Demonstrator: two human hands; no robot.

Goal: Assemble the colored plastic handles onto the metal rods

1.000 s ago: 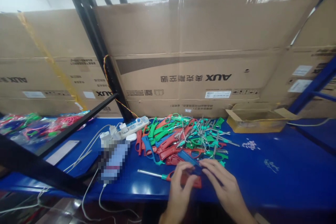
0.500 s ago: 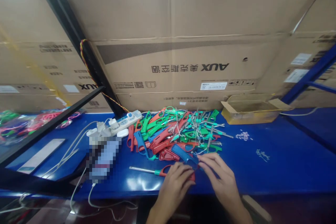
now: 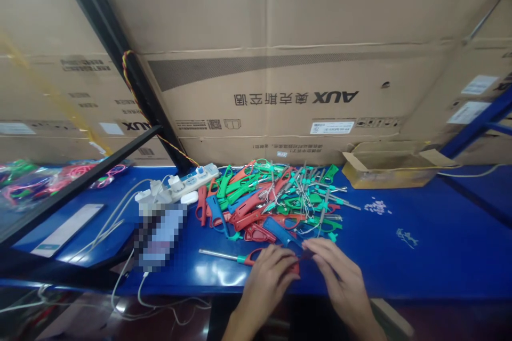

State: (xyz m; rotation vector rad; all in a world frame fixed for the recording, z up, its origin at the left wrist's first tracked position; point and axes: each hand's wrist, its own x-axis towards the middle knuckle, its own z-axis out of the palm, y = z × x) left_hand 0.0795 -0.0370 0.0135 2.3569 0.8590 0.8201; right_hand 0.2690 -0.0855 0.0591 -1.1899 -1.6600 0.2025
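My left hand [image 3: 267,279] is closed around the red handle of a long-necked lighter [image 3: 248,259]. The lighter's metal tube points left, just over the blue table, with a teal collar where it meets the handle. Close by on the right, my right hand [image 3: 339,272] pinches a small dark reddish piece [image 3: 307,254] by the handle's end; its kind is too small to make out. Beyond both hands lies a heap of lighter parts [image 3: 256,208] in red, green, blue and orange, with metal tubes and thin white wires. A blue lighter handle [image 3: 279,230] is nearest.
A power strip [image 3: 196,181] with plugs and a phone [image 3: 162,240] on a cable lie left of the heap. An open cardboard box [image 3: 390,177] stands at the back right, small pale pieces [image 3: 378,206] before it. A black frame bar [image 3: 92,176] crosses the left side.
The view has shifted slightly, so the scene sits a little further right. Both hands keep nearly the same pose; the right fingers have closed in a bit around the small piece.
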